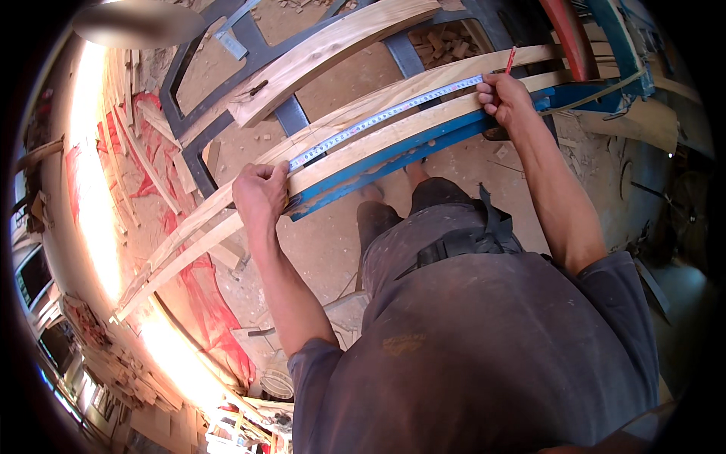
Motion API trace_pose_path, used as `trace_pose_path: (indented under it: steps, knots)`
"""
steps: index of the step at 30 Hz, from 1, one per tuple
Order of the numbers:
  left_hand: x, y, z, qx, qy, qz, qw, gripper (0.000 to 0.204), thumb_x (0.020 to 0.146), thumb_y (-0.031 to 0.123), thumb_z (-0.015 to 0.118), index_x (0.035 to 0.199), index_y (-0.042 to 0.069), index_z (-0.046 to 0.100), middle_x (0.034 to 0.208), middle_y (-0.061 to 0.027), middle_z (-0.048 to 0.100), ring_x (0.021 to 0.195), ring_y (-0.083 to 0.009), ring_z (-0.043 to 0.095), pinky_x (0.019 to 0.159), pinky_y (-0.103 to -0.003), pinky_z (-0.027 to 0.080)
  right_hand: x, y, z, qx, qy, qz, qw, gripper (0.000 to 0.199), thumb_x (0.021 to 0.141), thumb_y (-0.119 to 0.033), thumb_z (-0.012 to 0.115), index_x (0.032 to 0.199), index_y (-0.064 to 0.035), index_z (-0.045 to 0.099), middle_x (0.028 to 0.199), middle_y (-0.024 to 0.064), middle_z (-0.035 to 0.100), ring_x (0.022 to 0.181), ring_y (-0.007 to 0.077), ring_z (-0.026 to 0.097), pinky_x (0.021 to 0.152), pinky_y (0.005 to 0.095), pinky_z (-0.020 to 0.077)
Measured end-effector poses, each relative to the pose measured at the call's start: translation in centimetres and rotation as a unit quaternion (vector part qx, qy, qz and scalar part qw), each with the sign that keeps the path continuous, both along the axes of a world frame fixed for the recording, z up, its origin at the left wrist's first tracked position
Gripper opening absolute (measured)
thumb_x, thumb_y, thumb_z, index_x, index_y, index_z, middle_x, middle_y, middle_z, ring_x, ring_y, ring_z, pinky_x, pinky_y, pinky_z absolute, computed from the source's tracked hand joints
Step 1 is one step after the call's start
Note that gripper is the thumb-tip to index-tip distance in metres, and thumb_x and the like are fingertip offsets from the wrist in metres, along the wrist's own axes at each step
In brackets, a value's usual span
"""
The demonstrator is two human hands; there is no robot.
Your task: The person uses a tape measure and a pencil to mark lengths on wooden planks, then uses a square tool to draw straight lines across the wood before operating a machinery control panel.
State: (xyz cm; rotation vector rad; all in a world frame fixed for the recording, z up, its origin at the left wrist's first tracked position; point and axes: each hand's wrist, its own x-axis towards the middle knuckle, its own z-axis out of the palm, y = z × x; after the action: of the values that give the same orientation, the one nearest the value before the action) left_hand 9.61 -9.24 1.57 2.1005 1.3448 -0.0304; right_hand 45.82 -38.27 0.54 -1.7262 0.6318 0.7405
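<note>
A tape measure blade (386,116) stretches along two long curved wooden strips (454,102). Its left end is pinched by my left hand (261,193), closed over the strips. At its other end my right hand (505,100) is closed on the blade, and a red pencil (511,60) sticks up from its fingers. The tape's case cannot be made out. Beneath the strips runs a blue metal beam (393,168); the strips reach past my left hand toward the lower left.
A thick curved wooden piece (325,57) lies on the dark metal frame (189,72) beyond the strips. Upright red (571,38) and blue metal parts (624,45) stand at the upper right. Red netting (204,303) and wood offcuts (144,163) lie on the floor at left.
</note>
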Motion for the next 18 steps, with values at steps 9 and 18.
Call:
trace_pose_path:
  steps: [9, 18]
  knots:
    - [0.2, 0.0, 0.3, -0.004, 0.006, -0.002, 1.0, 0.037, 0.086, 0.035, 0.084, 0.088, -0.002, 0.081, 0.098, -0.0199, 0.077, 0.089, -0.0356, 0.074, 0.088, -0.042, 0.056, -0.1, 0.0, 0.1, 0.004, 0.001, 0.008, 1.0, 0.013, 0.109, -0.013, 0.056, 0.111, -0.0016, 0.063, 0.076, 0.0061, 0.07, 0.053, 0.0121, 0.06, 0.041, 0.0256, 0.0375]
    - [-0.4, -0.2, 0.4, -0.016, -0.034, -0.004, 0.999, 0.041, 0.088, 0.033, 0.084, 0.086, -0.007, 0.078, 0.091, -0.0203, 0.074, 0.078, -0.0288, 0.071, 0.077, -0.039, 0.055, -0.2, -1.2, 0.4, 0.038, -0.01, 0.012, 0.999, 0.013, 0.107, -0.015, 0.063, 0.106, -0.0019, 0.064, 0.075, 0.0048, 0.068, 0.053, 0.0115, 0.059, 0.041, 0.0245, 0.0375]
